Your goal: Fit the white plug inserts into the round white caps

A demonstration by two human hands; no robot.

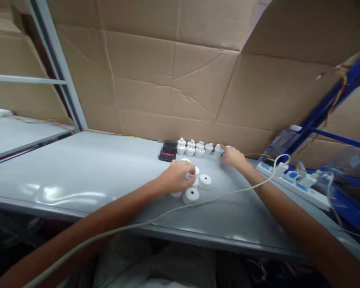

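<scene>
My left hand (177, 176) is over a loose cluster of white round caps, its fingers curled in a pinch around a small whitish piece (188, 175), partly hidden by the fingers. In this cluster, one white cap (205, 181) and a nearer cap (192, 195) each show a dark centre hole. Farther back, my right hand (234, 157) reaches to the right end of a row of white plug-like pieces (199, 149). Its fingertips press against one white piece (219, 149) there; another sits partly behind the fingers.
A dark box with a red stripe (168, 154) stands left of the row. A white power strip (300, 186) with plugs lies at the right. A pale cable (174, 210) crosses in front of both arms. Cardboard (168, 80) walls the back of the grey table (87, 172).
</scene>
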